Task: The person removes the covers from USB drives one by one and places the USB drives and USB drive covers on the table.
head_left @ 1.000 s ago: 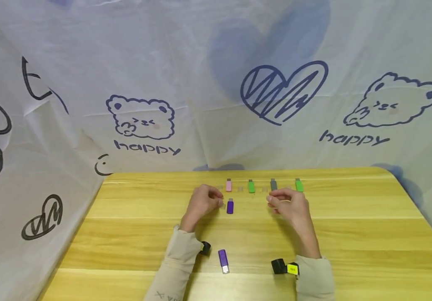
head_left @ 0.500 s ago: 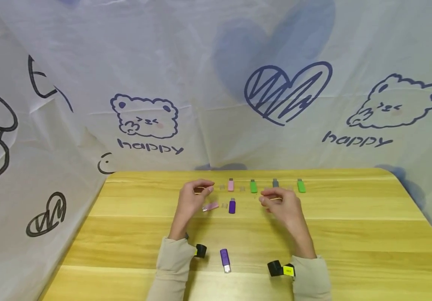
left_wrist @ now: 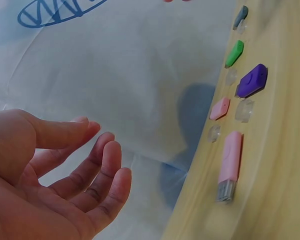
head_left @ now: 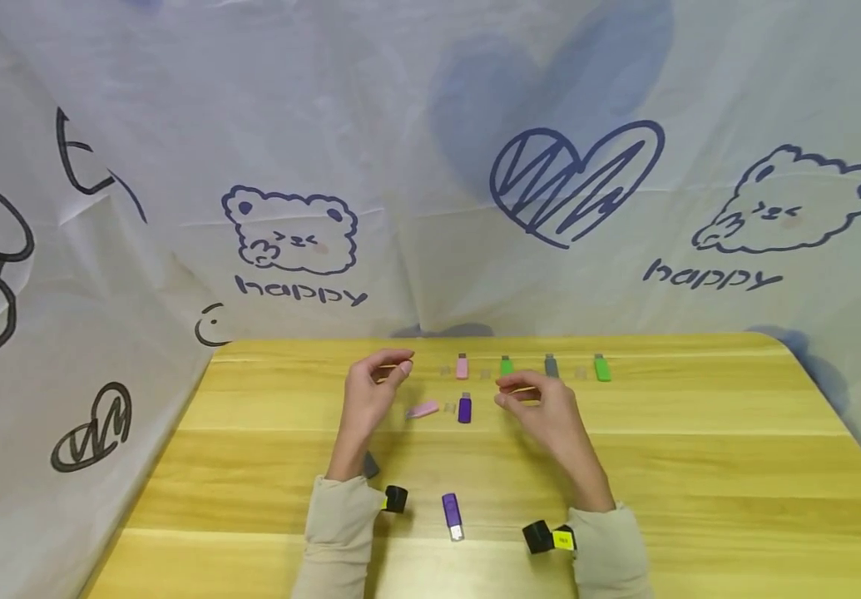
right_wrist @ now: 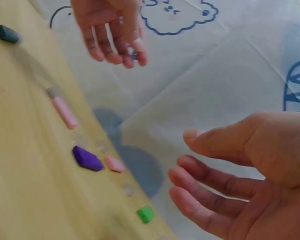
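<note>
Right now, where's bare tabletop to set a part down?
Bare: table between right sleeve and right edge; between left sleeve and left edge; also between front purple stick and rear purple stick. Crowded: far row, rear pink stick to rightmost green stick, clear pieces between.

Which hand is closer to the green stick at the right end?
Right. The right hand is left of and below the green stick in the head view; the left hand is much farther left.
</note>
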